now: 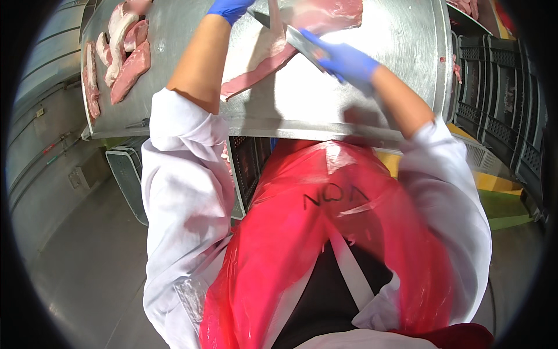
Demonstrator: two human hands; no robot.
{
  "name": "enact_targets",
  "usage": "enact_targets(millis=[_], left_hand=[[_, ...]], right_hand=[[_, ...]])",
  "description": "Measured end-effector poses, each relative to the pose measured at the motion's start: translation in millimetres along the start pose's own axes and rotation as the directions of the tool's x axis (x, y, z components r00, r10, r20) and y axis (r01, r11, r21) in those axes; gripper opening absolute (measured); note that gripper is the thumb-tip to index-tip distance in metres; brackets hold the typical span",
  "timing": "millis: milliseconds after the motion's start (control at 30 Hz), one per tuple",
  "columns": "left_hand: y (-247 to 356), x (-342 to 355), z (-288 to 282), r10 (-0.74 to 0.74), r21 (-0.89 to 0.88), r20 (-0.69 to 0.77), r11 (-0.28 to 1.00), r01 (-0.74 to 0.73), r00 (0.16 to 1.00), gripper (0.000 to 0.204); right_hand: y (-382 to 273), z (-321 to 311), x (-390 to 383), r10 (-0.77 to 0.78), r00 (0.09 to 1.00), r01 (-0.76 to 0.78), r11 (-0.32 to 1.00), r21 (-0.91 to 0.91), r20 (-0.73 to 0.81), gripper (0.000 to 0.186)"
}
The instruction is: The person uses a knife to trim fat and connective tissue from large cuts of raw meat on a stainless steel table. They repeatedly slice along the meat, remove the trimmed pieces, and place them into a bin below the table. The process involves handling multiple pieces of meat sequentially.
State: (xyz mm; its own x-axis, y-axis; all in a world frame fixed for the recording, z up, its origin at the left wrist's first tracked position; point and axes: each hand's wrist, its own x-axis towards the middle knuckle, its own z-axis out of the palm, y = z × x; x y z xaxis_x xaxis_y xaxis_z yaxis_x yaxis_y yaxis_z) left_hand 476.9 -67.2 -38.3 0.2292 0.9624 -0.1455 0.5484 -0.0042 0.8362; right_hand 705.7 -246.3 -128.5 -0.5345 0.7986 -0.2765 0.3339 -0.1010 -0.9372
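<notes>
My right hand [343, 61], in a blue glove, is closed on a knife [299, 43], whose blade angles up-left across the meat. My left hand [229, 9], also gloved in blue, is at the top edge near the knife's tip, its fingers too hidden to read. A long strip of pink meat [250, 82] lies diagonally under the knife, with a narrower strip rising at the top. A larger pale pink piece [334, 13] lies behind them on the steel worktable [395, 87].
Several cut meat pieces [131, 72] lie at the table's left end. Black plastic crates [494, 99] stand at the right, and containers [125, 174] sit below the table's front edge at left. More meat [465, 7] shows at the top right, partly cut off.
</notes>
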Motion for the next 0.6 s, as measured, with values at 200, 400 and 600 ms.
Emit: enact_targets(millis=[200,400,600], left_hand=[[33,-15,-1,0.065,-0.089,0.039,0.994,-0.062,0.997,0.012],[13,-19,-48,0.053,-0.225,-0.014,0.973,-0.055,0.999,0.013],[49,-33,-39,0.159,-0.238,0.009,0.959,-0.152,0.987,0.013]], right_hand=[[-19,6,25,0.102,0.995,-0.101,0.994,-0.041,0.021,0.079],[-26,24,-29,0.081,0.983,-0.080,0.997,-0.013,0.165,0.082],[-30,49,46,-0.020,1.000,0.020,1.000,-0.002,-0.014,0.069]])
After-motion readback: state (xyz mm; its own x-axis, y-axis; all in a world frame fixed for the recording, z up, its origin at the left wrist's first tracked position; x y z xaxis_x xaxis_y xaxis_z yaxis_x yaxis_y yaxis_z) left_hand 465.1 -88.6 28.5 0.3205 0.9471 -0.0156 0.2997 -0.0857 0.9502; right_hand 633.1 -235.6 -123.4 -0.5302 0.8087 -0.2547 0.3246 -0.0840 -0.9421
